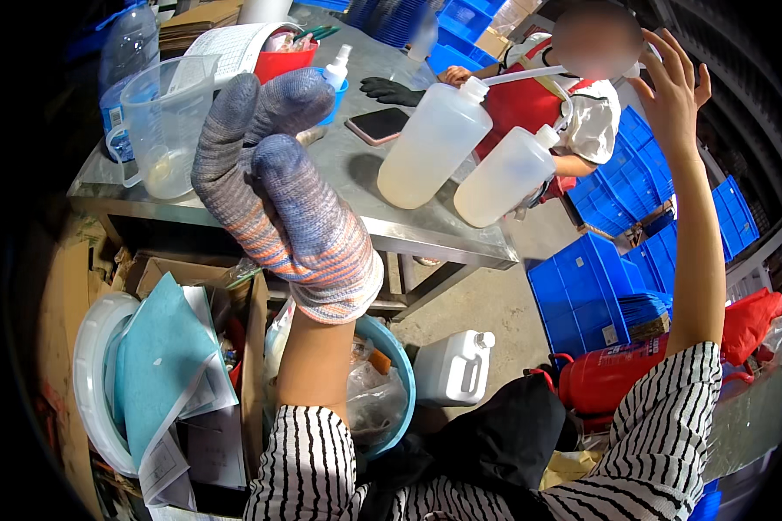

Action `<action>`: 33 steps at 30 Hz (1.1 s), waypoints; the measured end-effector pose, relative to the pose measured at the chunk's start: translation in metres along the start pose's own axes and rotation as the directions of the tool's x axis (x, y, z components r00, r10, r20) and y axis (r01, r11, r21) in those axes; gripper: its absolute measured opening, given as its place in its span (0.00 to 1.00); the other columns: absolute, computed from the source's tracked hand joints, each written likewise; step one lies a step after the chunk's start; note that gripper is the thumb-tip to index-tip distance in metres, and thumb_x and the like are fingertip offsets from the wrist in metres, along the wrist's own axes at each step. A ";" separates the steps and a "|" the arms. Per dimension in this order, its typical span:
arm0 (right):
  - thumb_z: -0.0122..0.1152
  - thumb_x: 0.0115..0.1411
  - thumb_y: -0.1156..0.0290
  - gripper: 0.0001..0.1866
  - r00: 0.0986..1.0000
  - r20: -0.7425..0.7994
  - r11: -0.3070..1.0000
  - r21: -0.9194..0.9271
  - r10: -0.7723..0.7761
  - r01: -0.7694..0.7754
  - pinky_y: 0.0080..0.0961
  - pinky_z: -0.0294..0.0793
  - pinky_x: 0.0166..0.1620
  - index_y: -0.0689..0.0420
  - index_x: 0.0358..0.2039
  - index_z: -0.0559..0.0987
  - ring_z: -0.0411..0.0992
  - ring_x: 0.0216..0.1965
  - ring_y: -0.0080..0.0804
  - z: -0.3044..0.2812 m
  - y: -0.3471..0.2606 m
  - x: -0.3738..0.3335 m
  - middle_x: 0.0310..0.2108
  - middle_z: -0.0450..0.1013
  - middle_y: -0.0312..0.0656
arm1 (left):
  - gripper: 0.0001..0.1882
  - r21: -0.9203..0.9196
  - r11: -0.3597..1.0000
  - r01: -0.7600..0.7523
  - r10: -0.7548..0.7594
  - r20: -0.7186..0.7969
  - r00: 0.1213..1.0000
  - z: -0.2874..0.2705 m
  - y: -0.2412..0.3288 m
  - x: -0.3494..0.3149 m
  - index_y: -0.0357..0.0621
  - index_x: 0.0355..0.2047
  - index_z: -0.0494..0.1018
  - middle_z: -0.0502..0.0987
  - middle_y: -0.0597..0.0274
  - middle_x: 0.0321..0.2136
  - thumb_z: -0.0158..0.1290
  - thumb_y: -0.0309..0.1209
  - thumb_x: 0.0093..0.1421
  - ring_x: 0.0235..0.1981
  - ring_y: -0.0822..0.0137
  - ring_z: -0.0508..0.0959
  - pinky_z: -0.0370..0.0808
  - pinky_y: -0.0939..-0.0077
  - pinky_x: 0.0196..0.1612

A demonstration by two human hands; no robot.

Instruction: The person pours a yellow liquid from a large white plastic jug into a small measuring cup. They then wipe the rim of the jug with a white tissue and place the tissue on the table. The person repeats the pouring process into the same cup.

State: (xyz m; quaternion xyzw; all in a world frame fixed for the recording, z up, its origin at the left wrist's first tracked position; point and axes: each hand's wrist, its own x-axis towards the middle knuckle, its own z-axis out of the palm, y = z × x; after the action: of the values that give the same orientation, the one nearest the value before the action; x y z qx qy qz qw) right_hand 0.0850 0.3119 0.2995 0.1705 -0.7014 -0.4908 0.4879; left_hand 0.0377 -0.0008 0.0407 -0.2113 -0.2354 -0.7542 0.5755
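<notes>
My left hand (291, 200) wears a grey-blue knit glove with orange stripes and a white cuff. It is raised in front of the metal table (339, 195), its fingers partly bent and apart, with nothing visible in them. Up at the far right is my bare right hand (674, 82), fingers spread and holding nothing. Two translucent squeeze bottles with bent spouts, a larger one (434, 143) and a smaller one (504, 178), stand near the table's right end. A clear measuring jug (167, 130) is left of my gloved hand. Beyond that hand lie a phone (378, 126) and a black glove (391, 89).
Another person in a red apron (521, 104) is across the table. Blue crates (578, 291) stack at right, near a red bag (613, 378). Below the table are a white jerrycan (447, 369), a blue basin (395, 347) of plastic bags, and a bucket (96, 382) with papers.
</notes>
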 end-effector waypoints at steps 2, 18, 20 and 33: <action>0.67 0.53 0.60 0.22 0.999 -0.027 0.999 0.043 -0.032 0.033 0.44 0.35 0.65 0.35 0.49 0.77 0.56 0.64 0.23 -0.004 -0.004 0.003 0.62 0.62 0.23 | 0.17 -0.014 1.000 -0.002 0.002 0.005 1.000 0.003 0.001 -0.002 0.36 0.52 0.64 0.77 0.48 0.39 0.44 0.34 0.67 0.38 0.60 0.80 0.79 0.67 0.45; 0.56 0.54 0.69 0.10 0.977 0.135 0.880 0.468 -0.167 0.086 0.51 0.54 0.63 0.44 0.37 0.80 0.53 0.66 0.42 0.013 -0.146 0.043 0.59 0.62 0.36 | 0.19 -0.064 0.997 0.046 -0.046 -0.008 0.999 0.008 0.004 -0.005 0.36 0.55 0.62 0.77 0.50 0.40 0.45 0.34 0.67 0.38 0.64 0.78 0.74 0.69 0.48; 0.55 0.54 0.69 0.11 0.973 0.105 0.898 0.416 -0.203 0.143 0.59 0.47 0.64 0.43 0.38 0.80 0.52 0.66 0.41 0.014 -0.154 0.041 0.60 0.62 0.35 | 0.19 -0.056 0.998 0.031 -0.030 0.023 0.999 0.003 0.003 -0.004 0.37 0.55 0.61 0.77 0.50 0.40 0.44 0.33 0.68 0.39 0.65 0.78 0.74 0.69 0.49; 0.64 0.51 0.76 0.20 0.992 -0.115 0.893 0.449 0.042 0.015 0.37 0.61 0.59 0.42 0.45 0.79 0.60 0.62 0.39 0.022 -0.171 0.016 0.61 0.63 0.34 | 0.21 -0.080 0.995 0.060 -0.059 0.014 0.998 0.004 -0.001 -0.003 0.38 0.56 0.61 0.76 0.50 0.42 0.46 0.35 0.67 0.41 0.63 0.78 0.75 0.67 0.48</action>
State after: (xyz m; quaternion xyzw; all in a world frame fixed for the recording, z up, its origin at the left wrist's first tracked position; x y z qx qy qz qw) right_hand 0.0180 0.2327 0.1604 0.3033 -0.7659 -0.3008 0.4806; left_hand 0.0380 0.0043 0.0416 -0.2315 -0.2144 -0.7787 0.5422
